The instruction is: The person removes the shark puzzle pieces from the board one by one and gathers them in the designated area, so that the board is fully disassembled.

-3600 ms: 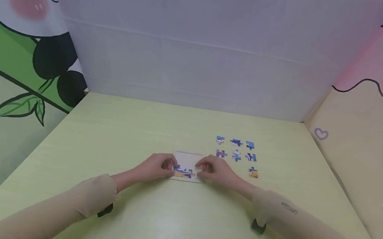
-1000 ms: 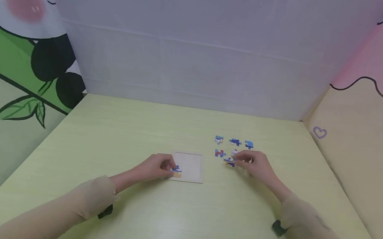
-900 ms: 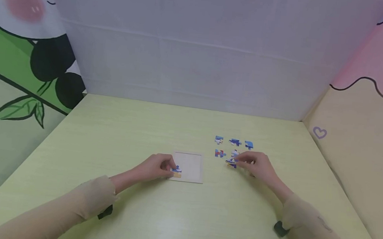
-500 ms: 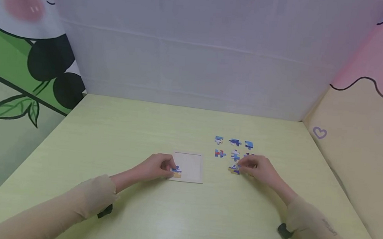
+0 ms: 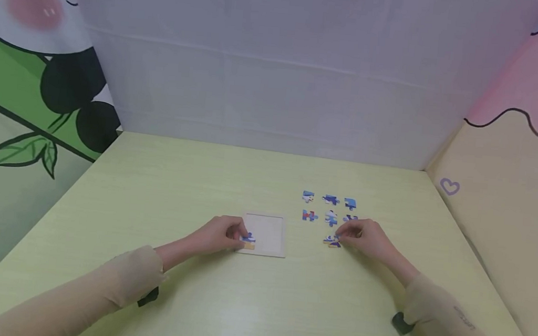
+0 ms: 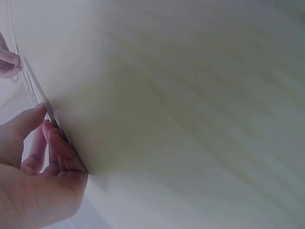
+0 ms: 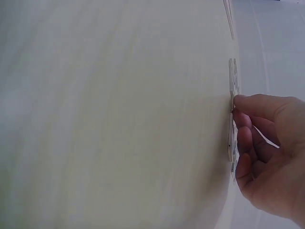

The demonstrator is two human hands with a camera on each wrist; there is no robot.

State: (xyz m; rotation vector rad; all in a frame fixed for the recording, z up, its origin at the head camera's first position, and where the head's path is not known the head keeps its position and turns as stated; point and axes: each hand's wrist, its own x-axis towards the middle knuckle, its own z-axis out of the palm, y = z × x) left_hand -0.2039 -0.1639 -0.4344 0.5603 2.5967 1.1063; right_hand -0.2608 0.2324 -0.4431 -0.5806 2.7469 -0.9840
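Note:
My left hand (image 5: 222,234) holds the left edge of a small square puzzle tray (image 5: 269,228), thumb and fingers at its lower left. In the tray's lower left corner lies a blue and yellow puzzle piece (image 5: 249,242), partly covered by my fingertips. To the right of the tray, my right hand (image 5: 363,237) pinches another blue and yellow puzzle piece (image 5: 331,241) at its right end, low over the table. The left wrist view shows the thumb against the tray edge (image 6: 59,126). Seen edge-on in the right wrist view, the pinched piece is partly hidden by the fingers.
Loose puzzle pieces (image 5: 330,200) lie in rows beyond my right hand, one (image 5: 350,218) partly covered by it. The pale table (image 5: 192,183) meets a grey-white back wall (image 5: 265,94) and painted side panels.
My right hand has lifted a puzzle piece out of the tray and carried it right, then drawn it nearer, below the loose rows. My left hand stays at the tray.

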